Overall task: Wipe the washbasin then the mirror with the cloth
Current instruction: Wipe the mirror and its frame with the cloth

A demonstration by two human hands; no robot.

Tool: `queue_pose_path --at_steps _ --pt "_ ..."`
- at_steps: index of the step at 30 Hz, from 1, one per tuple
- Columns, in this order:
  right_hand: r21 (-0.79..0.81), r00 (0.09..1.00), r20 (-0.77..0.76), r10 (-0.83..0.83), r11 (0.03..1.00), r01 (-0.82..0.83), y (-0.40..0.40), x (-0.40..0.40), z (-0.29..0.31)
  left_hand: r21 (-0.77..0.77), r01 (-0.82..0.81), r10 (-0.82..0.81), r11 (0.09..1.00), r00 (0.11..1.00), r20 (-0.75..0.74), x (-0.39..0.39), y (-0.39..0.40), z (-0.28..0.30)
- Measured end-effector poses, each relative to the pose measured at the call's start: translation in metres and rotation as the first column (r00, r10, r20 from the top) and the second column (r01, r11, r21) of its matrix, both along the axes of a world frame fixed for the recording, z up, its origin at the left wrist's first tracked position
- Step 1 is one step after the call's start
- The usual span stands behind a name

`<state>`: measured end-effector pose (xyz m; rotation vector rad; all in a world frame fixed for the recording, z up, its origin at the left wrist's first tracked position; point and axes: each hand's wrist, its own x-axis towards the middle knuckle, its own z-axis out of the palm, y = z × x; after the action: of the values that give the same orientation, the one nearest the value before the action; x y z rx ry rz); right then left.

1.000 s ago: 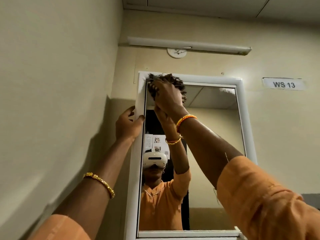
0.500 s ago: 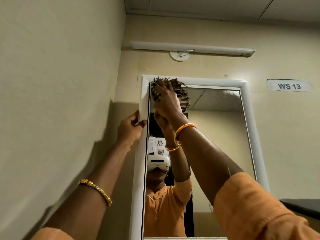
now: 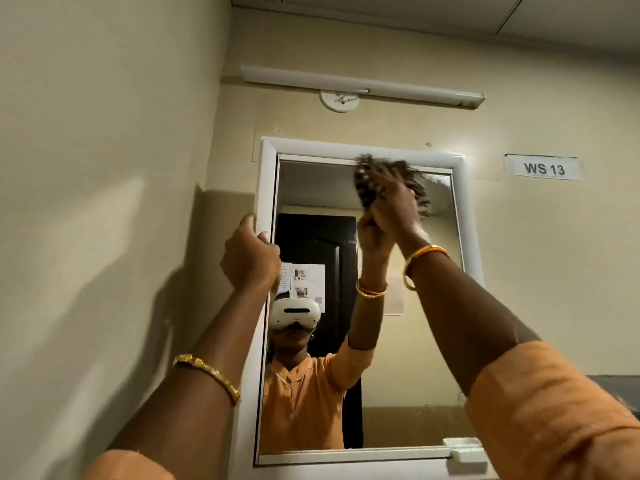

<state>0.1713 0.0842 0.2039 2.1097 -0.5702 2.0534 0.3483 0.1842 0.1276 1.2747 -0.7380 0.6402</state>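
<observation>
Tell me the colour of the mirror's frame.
White. The mirror frame shows best in the head view, where the left hand grips its side.

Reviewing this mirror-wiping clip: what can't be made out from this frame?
- Washbasin: out of the head view, below the bottom edge, so its state is unknown.
- Cloth: motion-blurred and half covered by the right hand; its pattern and contact with the mirror are unclear.
- Left hand: fingertips hidden behind the mirror's frame.
- Papers reflected in the glass: print too small.

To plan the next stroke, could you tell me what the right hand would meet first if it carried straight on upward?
Probably the mirror's white frame, just above the right hand and its cloth; depth is unclear.
</observation>
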Motion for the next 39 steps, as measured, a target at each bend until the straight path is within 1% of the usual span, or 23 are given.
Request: queue_pose_path --at_steps 1,3,4,5,6,7,9,10,11,12,14,16,17,19,21,23,24,26,29,32,35,39 --pt "0.079 0.994 0.111 0.009 0.997 -0.018 -0.011 -0.015 -0.003 0.0 -0.014 0.014 1.0 0.999 0.031 0.002 -0.001 -0.004" --pt "0.222 0.945 0.326 0.032 0.969 -0.109 -0.023 -0.036 -0.006 -0.02 -0.006 0.007 1.0 0.998 0.067 0.005 -0.005 -0.009" --pt "0.264 0.923 0.383 0.03 0.954 -0.141 -0.022 -0.038 -0.005 -0.039 0.002 0.001 0.999 0.998 0.069 0.005 -0.007 -0.011" --pt "0.291 0.919 0.395 0.024 0.945 -0.15 -0.017 -0.036 -0.003 -0.059 0.002 0.001 0.998 0.998 0.064 0.003 -0.009 -0.013" --pt "0.291 0.93 0.367 0.026 0.946 -0.141 -0.012 -0.031 -0.002 -0.075 -0.001 0.005 0.997 0.999 0.053 0.001 -0.011 -0.014" --pt "0.254 0.955 0.296 0.03 0.961 -0.109 -0.008 -0.024 -0.001 -0.09 -0.006 0.009 0.996 0.999 0.038 -0.002 -0.013 -0.014" --pt "0.104 0.998 0.053 0.019 0.994 -0.025 -0.006 -0.009 -0.003 -0.105 -0.021 0.022 0.994 1.0 0.014 -0.007 -0.015 -0.014" --pt "0.039 0.998 -0.059 0.009 0.999 -0.007 -0.009 -0.007 -0.004 -0.108 -0.03 0.031 0.994 0.999 0.01 -0.008 -0.017 -0.014" --pt "-0.003 0.99 -0.14 -0.004 1.0 0.003 -0.012 -0.008 -0.004 -0.108 -0.045 0.047 0.993 0.999 0.011 -0.009 -0.017 -0.014" --pt "-0.025 0.982 -0.186 -0.022 1.0 0.018 -0.016 -0.015 -0.002 -0.102 -0.062 0.064 0.993 0.998 0.015 -0.009 -0.018 -0.014" --pt "-0.045 0.969 -0.218 -0.115 0.993 0.108 -0.024 -0.033 0.006 -0.092 -0.088 0.091 0.992 0.996 0.024 -0.011 -0.02 -0.014" --pt "-0.047 0.945 -0.223 -0.237 0.971 0.233 -0.031 -0.048 0.013 -0.083 -0.095 0.097 0.992 0.995 0.02 -0.012 -0.021 -0.014" --pt "-0.039 0.939 -0.215 -0.269 0.963 0.267 -0.032 -0.054 0.015 -0.076 -0.099 0.101 0.992 0.995 0.014 -0.012 -0.021 -0.014" --pt "-0.003 0.949 -0.174 -0.261 0.964 0.265 -0.038 -0.059 0.016 -0.066 -0.107 0.108 0.992 0.994 0.007 -0.011 -0.022 -0.014" --pt "0.041 0.961 -0.09 -0.261 0.963 0.266 -0.045 -0.063 0.014 -0.057 -0.117 0.118 0.991 0.993 0.012 -0.011 -0.02 -0.013" --pt "0.109 0.95 0.014 -0.312 0.945 0.309 -0.053 -0.072 0.014 -0.051 -0.134 0.135 0.99 0.991 0.012 -0.012 -0.02 -0.012" --pt "0.141 0.937 0.04 -0.346 0.931 0.338 -0.056 -0.075 0.016 -0.053 -0.145 0.146 0.988 0.989 0.015 -0.013 -0.02 -0.013" --pt "0.166 0.923 0.042 -0.383 0.913 0.371 -0.059 -0.079 0.019 -0.061 -0.163 0.164 0.985 0.986 0.022 -0.014 -0.023 -0.014" --pt "0.208 0.935 0.048 -0.351 0.919 0.334 -0.054 -0.077 0.012 -0.047 -0.169 0.169 0.985 0.986 0.011 -0.014 -0.027 -0.014" --pt "0.205 0.944 0.053 -0.327 0.928 0.31 -0.057 -0.075 -0.023 -0.039 -0.148 0.148 0.988 0.989 -0.009 -0.015 -0.028 -0.013" --pt "0.133 0.954 0.119 -0.275 0.957 0.26 -0.064 -0.074 -0.077 -0.049 -0.132 0.132 0.99 0.991 0.003 -0.015 -0.029 -0.014" --pt "0.085 0.952 0.14 -0.27 0.962 0.26 -0.072 -0.074 -0.133 -0.086 -0.067 0.069 0.994 0.997 0.027 -0.01 -0.027 -0.02"
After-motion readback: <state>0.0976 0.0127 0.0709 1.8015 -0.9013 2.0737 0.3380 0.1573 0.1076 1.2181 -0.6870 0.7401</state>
